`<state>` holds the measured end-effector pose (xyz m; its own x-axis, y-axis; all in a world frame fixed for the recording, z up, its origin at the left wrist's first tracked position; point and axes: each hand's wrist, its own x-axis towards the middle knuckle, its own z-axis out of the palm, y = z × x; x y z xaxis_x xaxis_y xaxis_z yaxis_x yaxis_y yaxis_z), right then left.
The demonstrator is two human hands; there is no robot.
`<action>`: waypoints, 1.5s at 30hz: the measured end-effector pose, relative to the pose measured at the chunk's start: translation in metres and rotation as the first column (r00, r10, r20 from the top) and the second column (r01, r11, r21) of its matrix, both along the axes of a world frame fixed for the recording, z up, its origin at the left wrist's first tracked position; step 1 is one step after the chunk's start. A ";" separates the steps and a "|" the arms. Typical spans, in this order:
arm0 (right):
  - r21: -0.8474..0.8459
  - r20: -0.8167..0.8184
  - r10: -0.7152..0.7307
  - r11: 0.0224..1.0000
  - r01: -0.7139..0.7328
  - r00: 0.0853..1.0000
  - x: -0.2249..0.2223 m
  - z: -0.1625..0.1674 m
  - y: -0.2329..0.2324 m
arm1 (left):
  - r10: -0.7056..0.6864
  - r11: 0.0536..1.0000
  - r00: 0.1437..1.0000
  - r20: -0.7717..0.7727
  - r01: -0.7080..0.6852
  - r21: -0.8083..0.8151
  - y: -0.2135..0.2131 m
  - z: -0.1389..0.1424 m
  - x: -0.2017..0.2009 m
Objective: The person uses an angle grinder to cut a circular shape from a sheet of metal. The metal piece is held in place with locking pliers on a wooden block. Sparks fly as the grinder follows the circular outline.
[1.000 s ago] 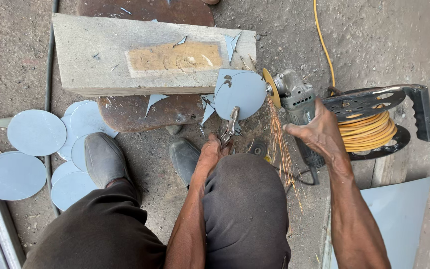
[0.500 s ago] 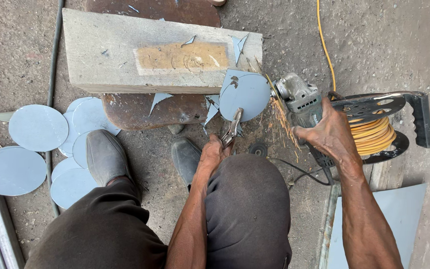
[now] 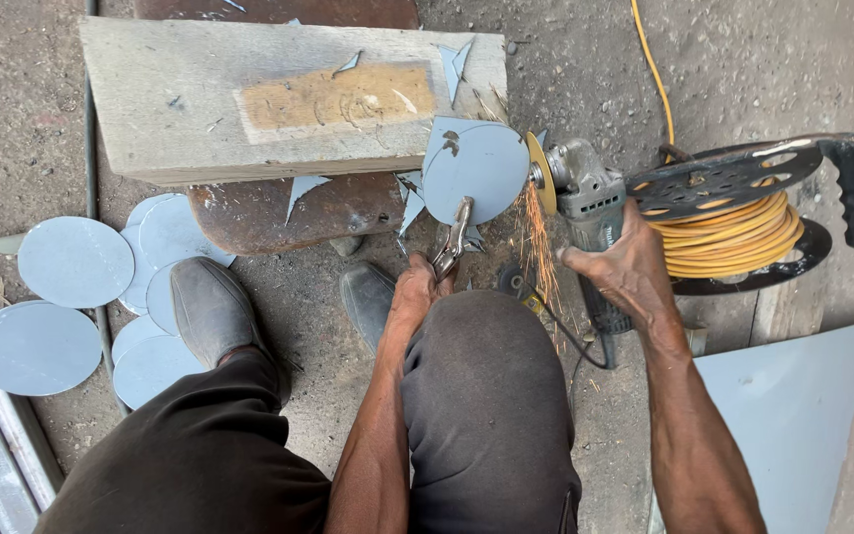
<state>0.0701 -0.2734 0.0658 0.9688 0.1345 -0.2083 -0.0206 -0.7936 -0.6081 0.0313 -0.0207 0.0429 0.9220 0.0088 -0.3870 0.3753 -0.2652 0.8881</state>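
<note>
My left hand [image 3: 417,287] grips locking pliers [image 3: 452,240] that clamp a round grey metal disc [image 3: 474,170] at its lower edge, against the end of a wooden block [image 3: 200,99]. My right hand [image 3: 630,272] holds an angle grinder [image 3: 585,203]. Its yellow wheel [image 3: 543,173] touches the disc's right edge, and sparks [image 3: 536,242] fall downward. My knees and both shoes [image 3: 210,307] are below the block.
Several cut grey discs [image 3: 71,262] lie on the ground at left. Pointed metal offcuts [image 3: 303,188] lie around the block. A cable reel with yellow cord [image 3: 733,222] stands at right, a grey metal sheet [image 3: 793,415] at lower right, a rusty plate [image 3: 279,213] under the block.
The grinder and the clamped disc have stayed together at the block's end; the wheel now bears on the disc's right edge and sparks fall straight down. My head has moved closer.
</note>
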 end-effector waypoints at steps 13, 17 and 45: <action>0.240 -0.315 -0.391 0.848 0.472 0.865 -0.078 -0.051 0.033 | -0.080 0.996 0.964 -0.253 0.088 0.019 -0.015 0.011 0.008; 0.376 -0.482 -0.430 0.685 0.624 0.763 -0.091 -0.062 0.030 | -0.143 0.989 0.961 -0.237 0.131 -0.065 -0.021 0.018 0.012; 0.399 -0.562 -0.410 0.626 0.670 0.718 -0.072 -0.055 0.033 | -0.263 0.964 0.885 -0.385 0.258 -0.066 -0.033 0.046 0.025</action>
